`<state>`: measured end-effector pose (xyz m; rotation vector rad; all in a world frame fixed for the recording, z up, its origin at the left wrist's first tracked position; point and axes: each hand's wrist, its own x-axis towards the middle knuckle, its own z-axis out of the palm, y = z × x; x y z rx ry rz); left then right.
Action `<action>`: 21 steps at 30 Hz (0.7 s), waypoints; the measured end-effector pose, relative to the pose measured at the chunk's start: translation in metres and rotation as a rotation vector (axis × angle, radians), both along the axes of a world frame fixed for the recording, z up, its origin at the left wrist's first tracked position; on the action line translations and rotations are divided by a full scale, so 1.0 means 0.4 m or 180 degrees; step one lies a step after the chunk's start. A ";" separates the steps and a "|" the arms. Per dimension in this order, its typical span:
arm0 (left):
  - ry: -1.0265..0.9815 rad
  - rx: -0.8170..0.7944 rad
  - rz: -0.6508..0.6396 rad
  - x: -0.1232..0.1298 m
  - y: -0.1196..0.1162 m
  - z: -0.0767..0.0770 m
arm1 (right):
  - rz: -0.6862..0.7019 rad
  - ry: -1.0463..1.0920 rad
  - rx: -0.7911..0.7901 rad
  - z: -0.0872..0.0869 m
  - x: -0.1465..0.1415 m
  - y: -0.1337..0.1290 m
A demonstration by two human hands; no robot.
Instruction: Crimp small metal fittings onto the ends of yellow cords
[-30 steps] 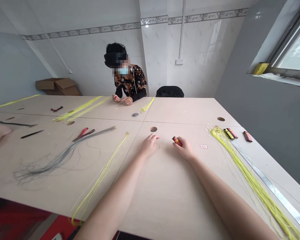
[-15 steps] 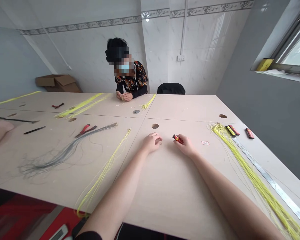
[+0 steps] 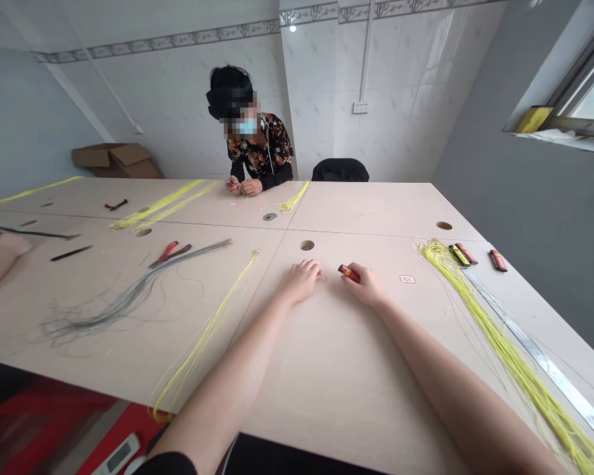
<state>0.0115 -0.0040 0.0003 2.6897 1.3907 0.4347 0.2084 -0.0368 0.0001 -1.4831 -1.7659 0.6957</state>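
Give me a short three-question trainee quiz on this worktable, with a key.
1. Which hand of the camera wearer holds the red-and-black plastic lighter?
2. True or false: the small white rectangular label with a red border lies to the left of the wearer's left hand.
3. How many plastic lighters lie on the pale, flat tabletop, near its right edge?

Key:
1. The right hand.
2. False; it lies to the right of both hands.
3. Three: two red, one yellow.

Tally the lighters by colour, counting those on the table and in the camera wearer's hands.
Red lighter in the right hand: 1
Red lighters on the table: 2
Yellow lighter on the table: 1
Total: 4
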 end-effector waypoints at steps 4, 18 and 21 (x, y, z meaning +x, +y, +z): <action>-0.0214 0.0139 -0.0209 0.040 -0.021 -0.004 | -0.0112 0.0576 0.0037 0.004 0.004 0.000; -0.0253 0.0089 -0.0667 0.064 -0.024 -0.019 | 0.0800 0.0555 -0.0344 0.012 0.051 0.002; -0.0223 0.0020 -0.0695 0.069 -0.026 -0.021 | 0.0825 0.0486 -0.0375 0.017 0.047 -0.002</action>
